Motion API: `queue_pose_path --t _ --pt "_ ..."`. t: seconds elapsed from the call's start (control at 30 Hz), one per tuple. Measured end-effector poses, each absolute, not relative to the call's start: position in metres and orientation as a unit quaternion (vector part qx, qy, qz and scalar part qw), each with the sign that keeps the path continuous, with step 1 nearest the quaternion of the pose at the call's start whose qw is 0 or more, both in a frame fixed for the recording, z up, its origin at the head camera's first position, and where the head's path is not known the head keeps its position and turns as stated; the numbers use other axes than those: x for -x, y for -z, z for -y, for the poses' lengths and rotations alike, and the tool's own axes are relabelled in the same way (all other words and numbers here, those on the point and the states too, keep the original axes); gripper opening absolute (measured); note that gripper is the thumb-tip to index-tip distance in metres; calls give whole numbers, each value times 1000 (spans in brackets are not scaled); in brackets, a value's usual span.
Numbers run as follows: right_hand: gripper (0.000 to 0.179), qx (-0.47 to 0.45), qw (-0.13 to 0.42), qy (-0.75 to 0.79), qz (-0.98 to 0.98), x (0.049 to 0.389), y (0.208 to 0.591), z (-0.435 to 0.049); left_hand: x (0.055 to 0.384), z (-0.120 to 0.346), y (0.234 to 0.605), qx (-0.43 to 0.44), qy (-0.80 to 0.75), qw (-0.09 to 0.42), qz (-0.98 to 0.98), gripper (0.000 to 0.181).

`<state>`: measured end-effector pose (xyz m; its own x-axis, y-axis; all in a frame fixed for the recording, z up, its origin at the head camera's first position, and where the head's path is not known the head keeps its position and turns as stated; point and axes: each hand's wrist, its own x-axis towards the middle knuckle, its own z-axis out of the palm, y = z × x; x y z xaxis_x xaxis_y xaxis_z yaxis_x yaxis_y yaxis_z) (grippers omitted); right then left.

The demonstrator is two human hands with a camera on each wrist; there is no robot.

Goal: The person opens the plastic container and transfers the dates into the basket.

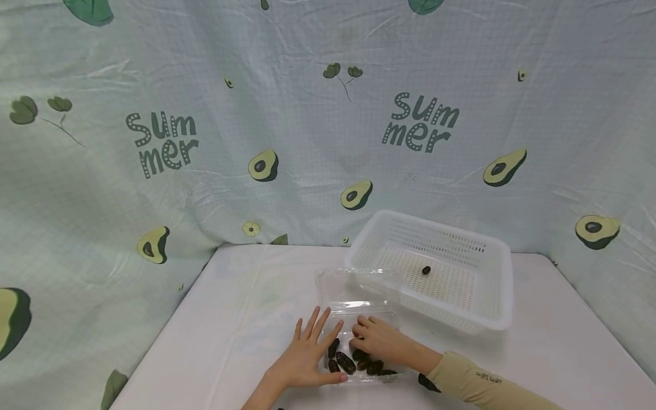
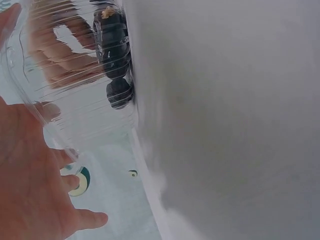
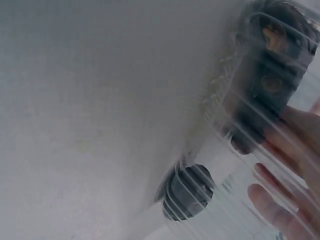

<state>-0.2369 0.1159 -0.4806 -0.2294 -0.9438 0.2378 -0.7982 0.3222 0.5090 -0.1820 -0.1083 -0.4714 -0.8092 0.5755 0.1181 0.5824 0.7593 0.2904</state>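
Observation:
Several dark brown dates [image 1: 345,363] lie in the front half of a clear plastic clamshell box [image 1: 359,303] whose lid stands open at the back. My left hand [image 1: 306,357] spreads its straight fingers along the box's left side, with the thumb at the front edge. Inside the box, my right hand [image 1: 380,340] bends its fingers down beside the dates. Through the ribbed plastic wall, the left wrist view shows dates [image 2: 113,45] close to those fingers. Whether they pinch one is hidden. In the right wrist view, a single date [image 3: 189,192] lies apart from the others.
Behind the box and to the right stands a white perforated plastic basket [image 1: 499,285] with one date [image 1: 426,270] on its floor. The box lid touches or overlaps the basket's near left side in view. A white table [image 1: 246,296] meets a printed cloth backdrop [image 1: 307,114].

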Motion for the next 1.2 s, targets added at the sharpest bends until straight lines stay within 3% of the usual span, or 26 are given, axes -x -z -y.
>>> queue_pose_path --t 0.23,0.9,1.2 --pt "15 -556 239 170 778 239 479 -118 183 109 470 315 159 13 935 91" --pt "20 -569 277 136 762 233 455 -127 184 108 471 306 148 12 941 91" --pt "33 -549 257 77 792 225 435 -143 185 108 473 308 147 14 940 91"
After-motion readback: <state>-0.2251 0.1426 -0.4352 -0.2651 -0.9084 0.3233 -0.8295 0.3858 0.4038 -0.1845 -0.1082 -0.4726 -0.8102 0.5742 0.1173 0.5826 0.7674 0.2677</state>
